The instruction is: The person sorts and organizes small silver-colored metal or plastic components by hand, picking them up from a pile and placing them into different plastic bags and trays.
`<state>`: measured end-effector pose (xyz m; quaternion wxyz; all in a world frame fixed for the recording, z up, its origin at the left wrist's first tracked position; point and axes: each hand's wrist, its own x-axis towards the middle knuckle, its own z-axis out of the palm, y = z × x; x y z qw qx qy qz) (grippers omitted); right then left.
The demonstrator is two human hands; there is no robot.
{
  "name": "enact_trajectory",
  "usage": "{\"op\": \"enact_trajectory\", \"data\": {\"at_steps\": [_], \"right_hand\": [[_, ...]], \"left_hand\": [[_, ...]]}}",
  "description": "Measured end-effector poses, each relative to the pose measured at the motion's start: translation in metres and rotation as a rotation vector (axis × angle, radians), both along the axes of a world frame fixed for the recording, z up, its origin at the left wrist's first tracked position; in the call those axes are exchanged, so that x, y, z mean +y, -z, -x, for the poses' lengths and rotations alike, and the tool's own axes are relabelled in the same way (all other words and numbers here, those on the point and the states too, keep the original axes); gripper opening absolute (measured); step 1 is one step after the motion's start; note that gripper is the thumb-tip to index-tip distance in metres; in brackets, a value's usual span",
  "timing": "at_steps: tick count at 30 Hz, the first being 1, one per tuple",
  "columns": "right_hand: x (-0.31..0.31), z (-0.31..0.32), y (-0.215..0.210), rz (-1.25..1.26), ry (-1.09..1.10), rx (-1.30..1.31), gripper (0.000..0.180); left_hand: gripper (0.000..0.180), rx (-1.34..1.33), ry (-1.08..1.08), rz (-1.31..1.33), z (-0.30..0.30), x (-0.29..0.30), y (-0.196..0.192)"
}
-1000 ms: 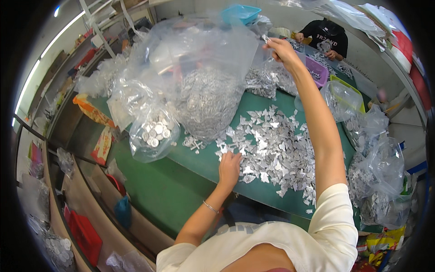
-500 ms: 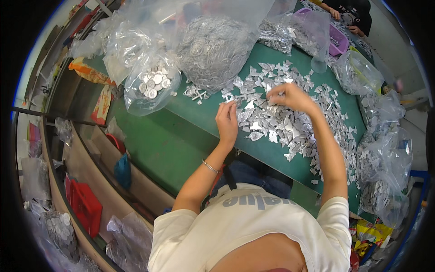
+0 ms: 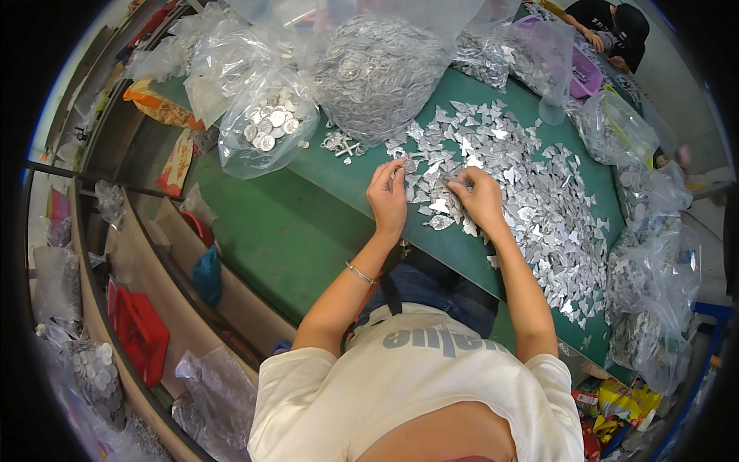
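Observation:
A wide heap of small flat silver metal pieces point(image 3: 539, 231), many with pointed, jagged outlines, is spread over the green table. My left hand point(image 3: 389, 199) is at the heap's near left edge, thumb and finger closed in a pinch on a small round metal piece point(image 3: 411, 165). Close to its right, my right hand point(image 3: 480, 199) reaches into the heap with fingers and thumb drawn together. Whatever sits between those fingertips blends with the pieces below. A few cross-shaped and ring-shaped pieces point(image 3: 339, 143) lie beyond my left hand.
A large clear bag of silver pieces point(image 3: 377, 81) stands at the table's far side, beside a bag of round discs point(image 3: 269, 123). More filled bags point(image 3: 650, 285) line the right edge. A purple basket point(image 3: 586, 73) and another person point(image 3: 616, 35) are at the far right. Shelving point(image 3: 177, 308) runs along the left.
My right hand has drawn nearer and left across the heap, closer to my left hand. The left hand has stayed nearly in place. The view has shifted slightly.

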<state>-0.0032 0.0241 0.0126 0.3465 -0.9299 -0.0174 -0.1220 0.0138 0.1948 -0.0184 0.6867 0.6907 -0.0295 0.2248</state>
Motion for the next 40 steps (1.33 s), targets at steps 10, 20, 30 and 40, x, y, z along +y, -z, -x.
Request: {"op": "enact_trajectory", "data": {"at_steps": [10,20,30,40], "right_hand": [[0.002,0.018,-0.012,-1.367,-0.08,0.511,0.013],[-0.006,0.061,-0.013,-1.094,0.022,0.278,0.029],[-0.182,0.18,-0.112,-0.724,0.708,-0.619,0.025],[-0.306,0.323,-0.171,0.671,1.491,0.148,0.026]], "left_hand": [[0.017,0.094,0.094,-0.026,0.036,-0.013,-0.011],[0.018,-0.17,0.298,-0.271,0.06,-0.039,-0.024],[0.017,-0.02,0.416,-0.339,0.069,-0.047,-0.026],[0.018,0.132,0.358,-0.552,0.07,-0.028,-0.014]]}}
